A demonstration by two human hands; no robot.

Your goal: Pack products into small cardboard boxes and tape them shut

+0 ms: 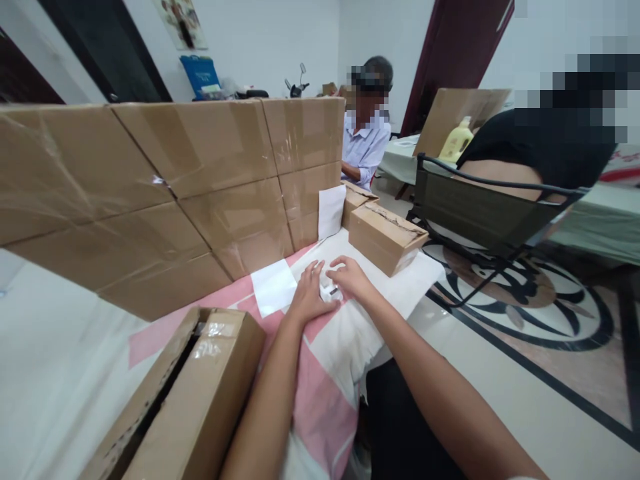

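My left hand [307,293] and my right hand [350,277] rest close together on a table covered with a pink and white cloth [320,393]. Between them lies a small white object [329,291], and both hands close around it with curled fingers. What the object is stays too small to make out. A white sheet of paper [273,287] lies just left of my left hand.
Large taped cardboard boxes [175,187] form a wall behind the table. An open box [190,400] sits near left, a smaller box [385,237] to the right. Two people sit beyond, one in a folding chair [480,213].
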